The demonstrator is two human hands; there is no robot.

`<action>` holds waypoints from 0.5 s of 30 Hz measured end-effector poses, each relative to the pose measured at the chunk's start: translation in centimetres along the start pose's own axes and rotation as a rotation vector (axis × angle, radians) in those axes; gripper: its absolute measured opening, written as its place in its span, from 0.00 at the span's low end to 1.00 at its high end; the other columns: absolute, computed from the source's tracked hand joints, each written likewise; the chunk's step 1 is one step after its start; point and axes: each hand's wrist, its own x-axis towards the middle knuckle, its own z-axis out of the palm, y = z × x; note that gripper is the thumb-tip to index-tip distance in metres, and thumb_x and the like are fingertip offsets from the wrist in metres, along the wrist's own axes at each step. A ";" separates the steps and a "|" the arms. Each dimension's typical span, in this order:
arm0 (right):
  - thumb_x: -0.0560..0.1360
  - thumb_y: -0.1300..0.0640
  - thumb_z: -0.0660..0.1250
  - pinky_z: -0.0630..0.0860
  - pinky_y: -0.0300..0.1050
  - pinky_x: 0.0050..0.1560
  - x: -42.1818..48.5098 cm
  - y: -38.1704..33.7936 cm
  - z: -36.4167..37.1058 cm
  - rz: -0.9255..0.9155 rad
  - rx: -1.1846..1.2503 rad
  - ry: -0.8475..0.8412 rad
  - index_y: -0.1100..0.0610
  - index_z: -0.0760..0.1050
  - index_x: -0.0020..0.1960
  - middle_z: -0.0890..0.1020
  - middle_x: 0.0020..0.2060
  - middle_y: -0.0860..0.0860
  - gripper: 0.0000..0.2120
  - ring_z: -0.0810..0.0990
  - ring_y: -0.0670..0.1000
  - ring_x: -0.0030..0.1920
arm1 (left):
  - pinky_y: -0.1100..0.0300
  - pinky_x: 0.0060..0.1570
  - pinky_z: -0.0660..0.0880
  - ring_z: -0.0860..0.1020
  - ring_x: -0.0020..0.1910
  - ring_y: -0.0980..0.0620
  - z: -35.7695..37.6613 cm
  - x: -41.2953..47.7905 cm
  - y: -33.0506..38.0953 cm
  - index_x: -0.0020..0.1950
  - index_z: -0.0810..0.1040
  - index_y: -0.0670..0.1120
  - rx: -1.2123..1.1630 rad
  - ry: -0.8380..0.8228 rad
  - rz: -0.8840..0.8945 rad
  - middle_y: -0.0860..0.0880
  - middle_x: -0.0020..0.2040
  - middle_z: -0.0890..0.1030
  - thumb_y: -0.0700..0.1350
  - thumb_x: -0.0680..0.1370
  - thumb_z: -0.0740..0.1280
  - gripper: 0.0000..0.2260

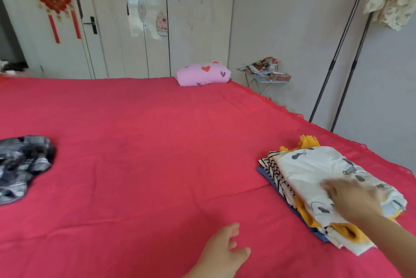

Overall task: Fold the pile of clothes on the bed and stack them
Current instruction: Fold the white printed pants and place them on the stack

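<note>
Our right hand point(358, 199) rests flat, grip released, on the folded stack point(315, 178) at lower right, while the crumpled dark garment point(22, 165) lies at the bed's point(157, 131) left edge, nearer our empty, loose-gripped left hand point(225, 248)

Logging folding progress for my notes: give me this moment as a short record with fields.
stack: folded clothes pile, right side of the red bed
top item: white printed garment
right hand: flat on the top item
left hand: open, holding nothing
unfolded: crumpled grey-black garment, left side
other: pink heart pillow, far end
</note>
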 end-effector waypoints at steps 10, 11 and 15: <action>0.78 0.45 0.58 0.71 0.49 0.63 -13.1 -20.8 -1.4 -0.538 0.219 0.007 0.51 0.69 0.67 0.75 0.63 0.52 0.20 0.73 0.54 0.64 | 0.64 0.68 0.57 0.65 0.70 0.50 -14.3 -10.5 -3.1 0.72 0.64 0.42 0.463 0.330 -0.047 0.45 0.71 0.68 0.45 0.79 0.63 0.23; 0.78 0.45 0.57 0.70 0.49 0.63 -15.1 -23.5 -1.9 -0.593 0.231 -0.008 0.52 0.68 0.68 0.74 0.64 0.52 0.21 0.73 0.54 0.64 | 0.64 0.69 0.56 0.64 0.71 0.50 -15.7 -11.5 -3.8 0.72 0.63 0.41 0.476 0.357 -0.073 0.44 0.71 0.67 0.45 0.79 0.62 0.23; 0.78 0.46 0.56 0.67 0.50 0.66 -22.7 -32.3 -4.2 -0.776 0.231 -0.022 0.51 0.66 0.69 0.72 0.64 0.53 0.21 0.70 0.55 0.66 | 0.65 0.67 0.54 0.63 0.72 0.50 -20.2 -16.0 -6.3 0.73 0.62 0.42 0.525 0.438 -0.126 0.44 0.72 0.66 0.45 0.78 0.63 0.24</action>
